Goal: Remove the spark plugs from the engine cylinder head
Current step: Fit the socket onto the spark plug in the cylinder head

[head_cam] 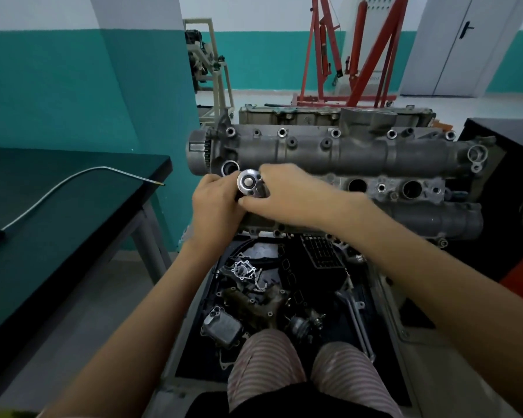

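1. Striped trousers (263,366) sit nearest, below both forearms.
2. The left hand (215,203) and right hand (287,191) both curl around a ratchet (249,183) between them, over the cylinder head (344,158).
3. Risk: a tilted socket may slip or crack a plug.
4. The spark plugs, socket and well beneath the hands are hidden.

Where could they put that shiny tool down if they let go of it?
The dark table has bare surface either side of the bent metal wand. The tray below the engine is crowded with parts. Both hands hold the ratchet.
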Motion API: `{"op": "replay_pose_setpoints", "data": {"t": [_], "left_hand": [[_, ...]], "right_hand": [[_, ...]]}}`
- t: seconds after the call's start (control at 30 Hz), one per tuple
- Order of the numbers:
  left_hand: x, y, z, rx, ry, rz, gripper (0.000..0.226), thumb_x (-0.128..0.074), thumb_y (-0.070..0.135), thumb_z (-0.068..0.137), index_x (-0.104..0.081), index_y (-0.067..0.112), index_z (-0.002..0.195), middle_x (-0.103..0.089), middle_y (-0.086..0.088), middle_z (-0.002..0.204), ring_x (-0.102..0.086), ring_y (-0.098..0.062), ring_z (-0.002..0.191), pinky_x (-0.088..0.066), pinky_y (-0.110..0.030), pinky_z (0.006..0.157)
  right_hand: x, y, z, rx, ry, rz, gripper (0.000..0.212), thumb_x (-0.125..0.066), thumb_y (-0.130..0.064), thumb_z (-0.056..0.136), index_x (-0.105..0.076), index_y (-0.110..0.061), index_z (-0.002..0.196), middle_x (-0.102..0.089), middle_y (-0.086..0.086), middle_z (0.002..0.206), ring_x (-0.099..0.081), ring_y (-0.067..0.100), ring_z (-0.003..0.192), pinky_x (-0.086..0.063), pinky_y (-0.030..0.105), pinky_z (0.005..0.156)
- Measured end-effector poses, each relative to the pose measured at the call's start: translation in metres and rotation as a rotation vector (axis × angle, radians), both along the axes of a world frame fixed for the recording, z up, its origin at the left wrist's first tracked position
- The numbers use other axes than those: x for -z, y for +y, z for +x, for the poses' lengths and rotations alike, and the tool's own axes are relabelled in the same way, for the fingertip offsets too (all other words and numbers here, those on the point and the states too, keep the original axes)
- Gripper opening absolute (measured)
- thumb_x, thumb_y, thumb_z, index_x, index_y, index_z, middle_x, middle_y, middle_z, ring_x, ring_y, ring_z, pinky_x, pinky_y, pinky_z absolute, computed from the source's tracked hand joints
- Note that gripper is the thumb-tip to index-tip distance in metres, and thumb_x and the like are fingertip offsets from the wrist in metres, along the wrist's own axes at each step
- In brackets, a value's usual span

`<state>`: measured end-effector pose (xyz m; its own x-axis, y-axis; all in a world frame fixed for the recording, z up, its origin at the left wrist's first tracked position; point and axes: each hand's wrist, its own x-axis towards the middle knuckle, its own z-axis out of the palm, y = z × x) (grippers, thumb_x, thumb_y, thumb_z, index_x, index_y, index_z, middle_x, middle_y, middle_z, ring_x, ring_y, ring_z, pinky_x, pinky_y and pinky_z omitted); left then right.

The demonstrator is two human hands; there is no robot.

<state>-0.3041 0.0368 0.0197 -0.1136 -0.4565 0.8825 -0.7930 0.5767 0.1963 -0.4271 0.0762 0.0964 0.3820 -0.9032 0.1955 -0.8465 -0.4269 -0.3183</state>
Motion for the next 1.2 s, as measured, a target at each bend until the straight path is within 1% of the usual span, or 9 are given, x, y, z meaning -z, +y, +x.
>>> {"op": "replay_pose_setpoints", "data": {"t": [0.07, 0.17, 0.37, 0.47, 0.6, 0.67, 0.87, 1.07, 1.2], "left_hand": [[0.003, -0.002, -0.002, -0.023, 0.019, -0.029, 0.011, -0.048, 0.012, 0.065, -0.047, 0.01, 0.054, -0.048, -0.003, 0.046, -0.038, -0.018, 0.05, -0.011, -0.02, 0.055], [0.003, -0.004, 0.002, 0.028, -0.053, -0.108, 0.008, -0.047, 0.009, 0.063, -0.054, 0.008, 0.058, -0.053, -0.004, 0.048, -0.035, -0.014, 0.061, -0.012, -0.016, 0.059], [0.006, 0.0, 0.007, 0.081, 0.026, 0.113, 0.021, -0.056, 0.014, 0.07, -0.055, 0.002, 0.052, -0.041, 0.004, 0.042, -0.043, -0.024, 0.048, -0.028, -0.022, 0.054], [0.003, 0.003, 0.004, 0.075, -0.011, 0.024, 0.015, -0.048, 0.013, 0.063, -0.041, 0.014, 0.05, -0.037, 0.004, 0.042, -0.04, -0.021, 0.046, -0.015, -0.018, 0.054], [0.005, -0.004, 0.005, 0.002, -0.125, -0.054, 0.013, -0.056, 0.012, 0.069, -0.05, 0.011, 0.058, -0.054, -0.004, 0.049, -0.045, -0.017, 0.05, -0.018, -0.019, 0.057], [0.006, -0.005, 0.007, -0.008, -0.134, -0.065, 0.013, -0.052, 0.011, 0.069, -0.051, 0.008, 0.057, -0.053, -0.004, 0.048, -0.047, -0.025, 0.044, -0.016, -0.019, 0.057], [0.003, 0.002, 0.008, 0.109, -0.075, -0.036, 0.013, -0.045, 0.01, 0.063, -0.038, 0.018, 0.057, -0.042, -0.002, 0.044, -0.028, -0.012, 0.053, -0.013, -0.016, 0.059], [0.0, -0.002, 0.004, -0.019, -0.156, -0.066, 0.013, -0.049, 0.014, 0.068, -0.052, 0.009, 0.057, -0.053, -0.004, 0.048, -0.045, -0.024, 0.043, -0.009, -0.019, 0.057], [0.002, 0.001, 0.005, 0.023, -0.12, -0.048, 0.018, -0.046, 0.013, 0.064, -0.048, 0.007, 0.048, -0.048, -0.005, 0.041, -0.046, -0.024, 0.039, -0.017, -0.023, 0.053]], "right_hand": [[-0.01, -0.005, -0.002, 0.019, 0.304, -0.194, 0.026, -0.053, -0.04, 0.084, -0.039, -0.021, 0.071, -0.041, -0.009, 0.066, -0.043, 0.012, 0.059, -0.026, 0.025, 0.045], [-0.002, -0.004, -0.001, -0.01, 0.268, -0.221, 0.026, -0.053, -0.042, 0.083, -0.041, -0.021, 0.072, -0.042, -0.01, 0.065, -0.048, 0.016, 0.066, -0.027, 0.025, 0.045], [0.025, 0.019, 0.02, -0.105, -0.992, 0.876, 0.011, -0.055, -0.016, 0.089, -0.049, -0.008, 0.085, -0.05, 0.003, 0.062, -0.052, 0.011, 0.052, -0.052, 0.027, 0.062], [0.017, 0.009, 0.011, -0.043, -0.458, 0.346, 0.022, -0.057, -0.023, 0.086, -0.044, -0.015, 0.07, -0.048, -0.005, 0.059, -0.05, 0.004, 0.046, -0.042, 0.014, 0.044], [-0.004, -0.005, -0.01, 0.033, 0.348, -0.3, 0.023, -0.05, -0.04, 0.086, -0.04, -0.019, 0.083, -0.042, -0.007, 0.069, -0.045, 0.016, 0.065, -0.024, 0.025, 0.044], [0.002, -0.006, -0.009, 0.032, 0.258, -0.268, 0.024, -0.052, -0.039, 0.085, -0.041, -0.018, 0.085, -0.042, -0.008, 0.07, -0.045, 0.016, 0.067, -0.026, 0.026, 0.046], [0.026, 0.021, 0.017, -0.12, -0.953, 0.822, 0.02, -0.055, -0.006, 0.087, -0.048, -0.01, 0.069, -0.05, 0.001, 0.061, -0.05, 0.008, 0.053, -0.05, 0.021, 0.056], [-0.003, -0.002, -0.006, -0.003, 0.312, -0.24, 0.027, -0.051, -0.033, 0.085, -0.035, -0.021, 0.066, -0.04, -0.009, 0.064, -0.047, 0.015, 0.063, -0.029, 0.025, 0.045], [-0.002, 0.002, 0.0, -0.035, -0.015, 0.159, 0.027, -0.055, -0.039, 0.085, -0.047, -0.018, 0.07, -0.048, -0.006, 0.063, -0.047, 0.006, 0.049, -0.035, 0.02, 0.038]]}}
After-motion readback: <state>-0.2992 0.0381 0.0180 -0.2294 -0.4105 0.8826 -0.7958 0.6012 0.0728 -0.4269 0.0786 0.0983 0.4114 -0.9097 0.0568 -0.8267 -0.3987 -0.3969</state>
